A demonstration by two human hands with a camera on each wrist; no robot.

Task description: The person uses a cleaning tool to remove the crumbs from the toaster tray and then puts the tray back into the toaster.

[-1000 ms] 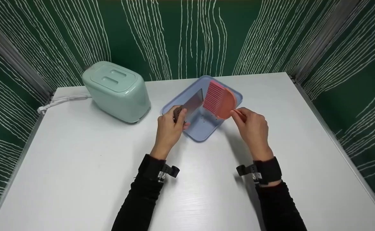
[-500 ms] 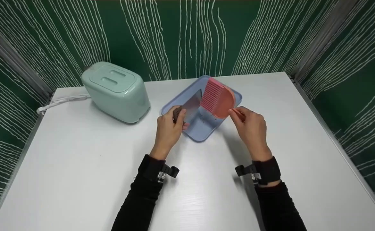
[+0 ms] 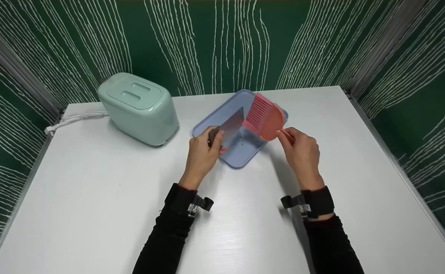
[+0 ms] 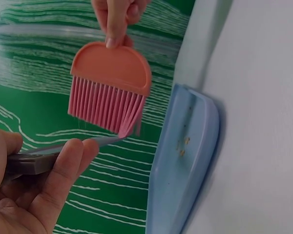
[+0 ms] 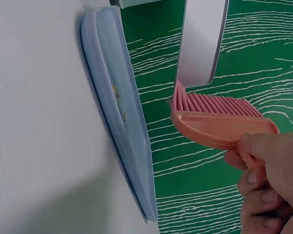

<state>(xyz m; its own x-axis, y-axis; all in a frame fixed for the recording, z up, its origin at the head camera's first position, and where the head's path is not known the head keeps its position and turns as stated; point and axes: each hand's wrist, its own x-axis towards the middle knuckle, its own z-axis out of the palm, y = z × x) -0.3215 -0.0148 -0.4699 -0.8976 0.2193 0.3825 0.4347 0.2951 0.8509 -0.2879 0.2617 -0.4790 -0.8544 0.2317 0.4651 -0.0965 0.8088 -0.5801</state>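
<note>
My left hand (image 3: 203, 148) grips the dark handle end of a thin metal crumb tray (image 3: 233, 125), tilted above a blue plastic tray (image 3: 237, 159). In the right wrist view the crumb tray (image 5: 201, 44) shows a flat sheet with raised edges. My right hand (image 3: 302, 154) pinches the handle of a small orange brush (image 3: 274, 123) with pink bristles. In both wrist views the bristles touch the far end of the crumb tray, some of them bent. Crumbs (image 4: 184, 147) lie in the blue tray.
A mint-green toaster (image 3: 140, 110) stands at the back left of the white table (image 3: 112, 213), its white cord (image 3: 80, 117) trailing left. Green walls with white streaks (image 3: 237, 45) rise behind and at both sides.
The brush shifted slightly left and up along the crumb tray, then back to the right. The left hand and crumb tray have moved slightly right. Both grips are unchanged.
</note>
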